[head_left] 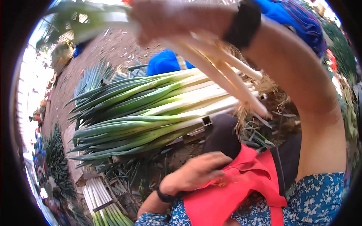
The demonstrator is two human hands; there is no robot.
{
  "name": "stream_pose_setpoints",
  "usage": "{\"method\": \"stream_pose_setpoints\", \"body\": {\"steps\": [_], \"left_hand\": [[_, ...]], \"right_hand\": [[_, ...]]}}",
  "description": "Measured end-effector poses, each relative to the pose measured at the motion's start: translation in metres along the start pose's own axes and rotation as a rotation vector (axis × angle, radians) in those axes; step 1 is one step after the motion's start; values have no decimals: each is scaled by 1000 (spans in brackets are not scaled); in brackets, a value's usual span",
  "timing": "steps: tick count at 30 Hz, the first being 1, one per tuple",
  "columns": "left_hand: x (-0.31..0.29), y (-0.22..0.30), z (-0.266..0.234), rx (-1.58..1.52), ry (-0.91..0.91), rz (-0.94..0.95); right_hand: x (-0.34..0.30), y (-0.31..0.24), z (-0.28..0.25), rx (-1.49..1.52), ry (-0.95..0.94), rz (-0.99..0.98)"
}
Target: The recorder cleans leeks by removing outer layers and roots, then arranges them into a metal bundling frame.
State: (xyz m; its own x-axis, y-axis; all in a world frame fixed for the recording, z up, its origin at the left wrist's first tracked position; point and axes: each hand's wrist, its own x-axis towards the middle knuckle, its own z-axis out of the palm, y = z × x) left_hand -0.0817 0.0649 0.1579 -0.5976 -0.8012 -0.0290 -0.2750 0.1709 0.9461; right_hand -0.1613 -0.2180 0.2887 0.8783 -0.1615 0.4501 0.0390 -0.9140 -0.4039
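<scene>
My right hand (154, 22), blurred and raised at the top, is closed around several large green onions (218, 73). Their white stalks and stringy roots hang down to the right, and their green leaves smear out to the left. Below them lies a big pile of green onions (151, 105), white ends right, dark green leaves left, on a low metal frame (206, 121). My left hand (200, 170) holds nothing; its fingers reach out over the red apron (233, 180) on my lap, slightly apart.
A smaller bundle of green onions (98, 197) lies in a frame at the lower left. Behind the pile is a blue bundle (162, 63). More blue material (294, 22) sits at the upper right. Loose leaves litter the dirt ground (60, 101).
</scene>
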Motion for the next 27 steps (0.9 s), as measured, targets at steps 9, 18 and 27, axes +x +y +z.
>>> {"method": "stream_pose_setpoints", "body": {"steps": [9, 18, 27], "left_hand": [[-4, -7, -53, 346, 421, 3], [51, -65, -201, 1111, 233, -244], [59, -77, -221, 1253, 207, -344]], "right_hand": [[-137, 47, 174, -253, -230, 322], [-156, 81, 159, 384, 22, 586], [-179, 109, 116, 563, 61, 795]]}}
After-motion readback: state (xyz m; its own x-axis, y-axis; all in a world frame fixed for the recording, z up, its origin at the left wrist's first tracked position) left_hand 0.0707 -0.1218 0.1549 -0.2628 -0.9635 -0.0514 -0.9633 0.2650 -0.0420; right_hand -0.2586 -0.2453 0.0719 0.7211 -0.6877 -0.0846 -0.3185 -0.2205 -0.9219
